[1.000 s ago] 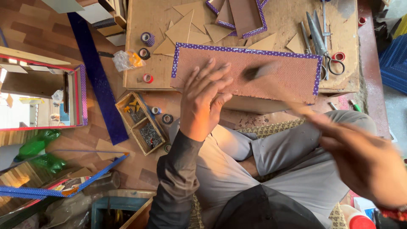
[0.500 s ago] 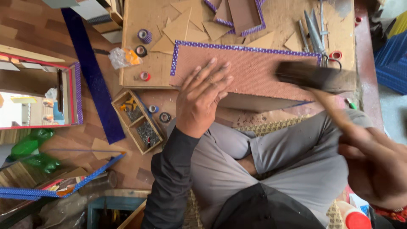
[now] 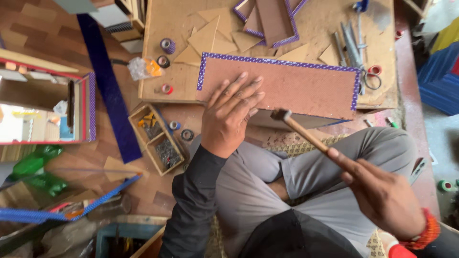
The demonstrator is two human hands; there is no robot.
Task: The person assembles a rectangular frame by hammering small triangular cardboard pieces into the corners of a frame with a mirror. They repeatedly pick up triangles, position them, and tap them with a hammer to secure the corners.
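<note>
A long brown board (image 3: pixel 306 86) edged with purple patterned tape lies on a low wooden worktable (image 3: pixel 172 24). My left hand (image 3: pixel 229 117) rests flat, fingers spread, on the board's near left part. My right hand (image 3: pixel 382 196) grips the wooden handle of a small hammer (image 3: pixel 299 130). The hammer's head sits at the board's near edge, just right of my left hand's fingers. I sit cross-legged in grey trousers below the board.
A small wooden tray (image 3: pixel 155 138) of nails and bits stands left of my knee. Tape rolls (image 3: pixel 167 46), cardboard triangles (image 3: pixel 205 38), scissors (image 3: pixel 366 71) and another purple-edged panel (image 3: pixel 270 19) lie on the worktable. A long blue strip (image 3: pixel 107 86) and a framed box (image 3: pixel 45 110) are at left.
My right hand has swung the hammer down from raised and blurred to the board's near edge. My left hand has stayed pressed on the board.
</note>
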